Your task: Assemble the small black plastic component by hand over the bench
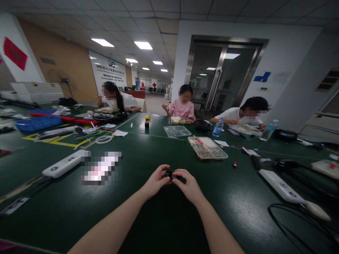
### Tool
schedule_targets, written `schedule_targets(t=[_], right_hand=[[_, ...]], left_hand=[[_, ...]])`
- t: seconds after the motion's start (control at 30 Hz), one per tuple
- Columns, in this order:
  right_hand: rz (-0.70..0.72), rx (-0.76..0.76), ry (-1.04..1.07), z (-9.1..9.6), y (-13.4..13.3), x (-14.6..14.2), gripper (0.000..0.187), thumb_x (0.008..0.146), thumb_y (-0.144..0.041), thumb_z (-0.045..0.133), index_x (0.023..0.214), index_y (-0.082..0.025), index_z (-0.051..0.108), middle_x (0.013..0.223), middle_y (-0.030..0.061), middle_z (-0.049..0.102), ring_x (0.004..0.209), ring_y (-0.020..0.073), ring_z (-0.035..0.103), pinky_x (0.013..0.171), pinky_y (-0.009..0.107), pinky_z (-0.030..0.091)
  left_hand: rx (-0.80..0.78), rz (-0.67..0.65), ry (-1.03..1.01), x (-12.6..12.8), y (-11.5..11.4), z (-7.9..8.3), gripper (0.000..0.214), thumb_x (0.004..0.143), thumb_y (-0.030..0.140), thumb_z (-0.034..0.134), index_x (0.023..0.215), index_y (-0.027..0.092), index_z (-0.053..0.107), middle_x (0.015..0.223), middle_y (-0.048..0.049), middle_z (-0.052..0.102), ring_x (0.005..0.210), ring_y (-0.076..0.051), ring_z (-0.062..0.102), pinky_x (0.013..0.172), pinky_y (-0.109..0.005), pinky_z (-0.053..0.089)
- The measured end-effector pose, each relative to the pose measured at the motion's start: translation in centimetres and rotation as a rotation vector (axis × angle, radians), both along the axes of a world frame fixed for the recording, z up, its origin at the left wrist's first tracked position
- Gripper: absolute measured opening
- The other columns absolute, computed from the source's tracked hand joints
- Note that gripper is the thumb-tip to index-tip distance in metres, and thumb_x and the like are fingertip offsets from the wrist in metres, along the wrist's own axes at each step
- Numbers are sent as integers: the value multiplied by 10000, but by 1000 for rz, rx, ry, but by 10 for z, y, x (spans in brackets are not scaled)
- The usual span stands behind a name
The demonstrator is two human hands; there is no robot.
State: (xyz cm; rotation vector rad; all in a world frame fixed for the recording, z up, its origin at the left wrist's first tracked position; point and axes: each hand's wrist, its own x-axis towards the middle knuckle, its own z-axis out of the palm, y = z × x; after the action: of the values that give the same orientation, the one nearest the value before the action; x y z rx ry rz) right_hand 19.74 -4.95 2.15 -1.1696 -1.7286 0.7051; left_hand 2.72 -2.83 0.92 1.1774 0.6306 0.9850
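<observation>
Both hands meet over the dark green table point(127, 211), at the middle of the head view. Between them is a small black object point(168, 173), too small and dark for me to tell its kind. My left hand point(156, 181) pinches its left side with thumb and fingers. From the right, my right hand point(188, 183) grips the other side, its thumb near the lower edge. Fingertips cover much of the object.
A sectioned food tray point(224, 155) with a red-and-white stick on it lies beyond my hands. White handheld devices point(66, 164) point(282, 186) flank me. A lit phone point(102, 169) lies left. Three people sit opposite, near water bottles point(217, 128) and a blue basket point(38, 122).
</observation>
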Motion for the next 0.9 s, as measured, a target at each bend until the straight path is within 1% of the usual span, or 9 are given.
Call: schedule_targets(t=[0.17,0.33,0.5,0.6,0.7,0.9], right_hand=[[11,-43,14,-4,2,3,232,691,-278,639,918,-249,672,1047,53,621,1011,208,563,941,395,395],[69,-73,1,1,0,7,300,722,-254,602,1019,-267,636,1122,43,605,1066,203,539,967,399,376],[28,-88,84,5,-3,6,430,684,-211,630,1108,-252,571,1105,43,619,1019,209,567,929,408,413],[21,-86,126,5,-3,4,451,668,-183,639,1108,-239,560,1091,42,625,1010,203,574,931,391,417],[17,-72,121,5,-3,4,438,660,-173,645,1087,-235,568,1080,41,627,1011,201,572,935,384,414],[-6,-54,98,5,-2,6,424,657,-191,651,1072,-215,567,1078,57,616,957,197,587,896,383,440]], left_hand=[[-24,0,-10,0,-1,0,456,695,202,650,1090,218,424,986,-54,605,886,-179,586,845,-382,437],[-61,-14,-43,-2,-2,1,513,685,223,669,1130,207,414,1015,-74,599,866,-185,601,873,-410,423],[-101,-37,-65,-3,-4,7,557,692,201,667,1176,210,392,1062,-89,594,925,-200,593,887,-392,419],[-118,-34,-85,-3,-6,10,564,688,188,670,1179,217,394,1060,-86,594,928,-204,592,886,-392,421],[-126,-28,-99,-3,-7,12,568,678,167,676,1172,216,400,1059,-90,595,946,-209,585,883,-389,421],[-113,-47,-114,-3,-5,9,521,681,154,670,1132,218,417,1042,-76,599,912,-191,598,888,-389,413]])
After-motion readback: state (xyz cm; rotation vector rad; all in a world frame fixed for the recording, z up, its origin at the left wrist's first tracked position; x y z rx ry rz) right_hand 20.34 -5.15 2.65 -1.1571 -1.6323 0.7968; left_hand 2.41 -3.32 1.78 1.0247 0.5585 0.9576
